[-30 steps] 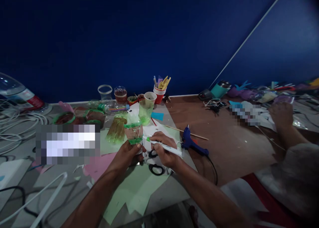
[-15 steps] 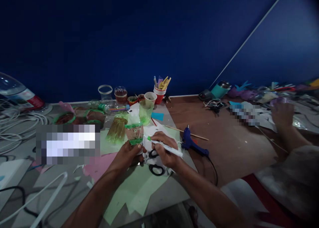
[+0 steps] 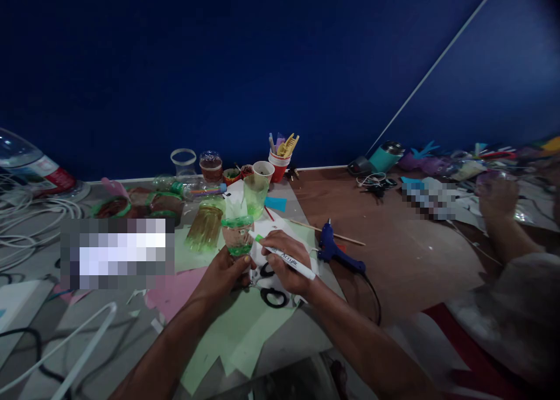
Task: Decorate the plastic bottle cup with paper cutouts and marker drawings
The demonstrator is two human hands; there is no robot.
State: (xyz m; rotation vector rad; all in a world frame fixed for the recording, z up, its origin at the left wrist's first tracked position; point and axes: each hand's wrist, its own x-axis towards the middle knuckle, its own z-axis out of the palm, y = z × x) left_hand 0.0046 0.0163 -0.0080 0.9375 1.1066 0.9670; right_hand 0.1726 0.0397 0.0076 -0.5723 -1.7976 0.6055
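We see the left hand (image 3: 225, 272) closed around the lower part of a small clear cup (image 3: 237, 235), which carries green colour on its rim and on its bottom band. The fingers wrap the cup from below, and the thumb lies on its near side. The cup is upright, above the green paper (image 3: 236, 336) near the middle of the table; we cannot tell if it rests on anything.

The right hand (image 3: 286, 263) comes in from 4 o'clock of the cup, with its fingers pinched on a white marker (image 3: 284, 259). The green tip of the marker touches the side of the cup.

Black scissors (image 3: 273, 295) lie at 5 o'clock of the cup, partly under both hands. A blue glue gun (image 3: 335, 251) lies at 3 o'clock of the right hand, near it but apart. A green cup (image 3: 255, 195) stands at 12 o'clock of the clear cup, and further that way is a red cup (image 3: 279, 165) filled with sticks. A pink paper (image 3: 175, 289) lies at 8 o'clock of the left hand.

Far away at 3 o'clock is another person's hand (image 3: 496, 199), too blurred to tell if it holds something.
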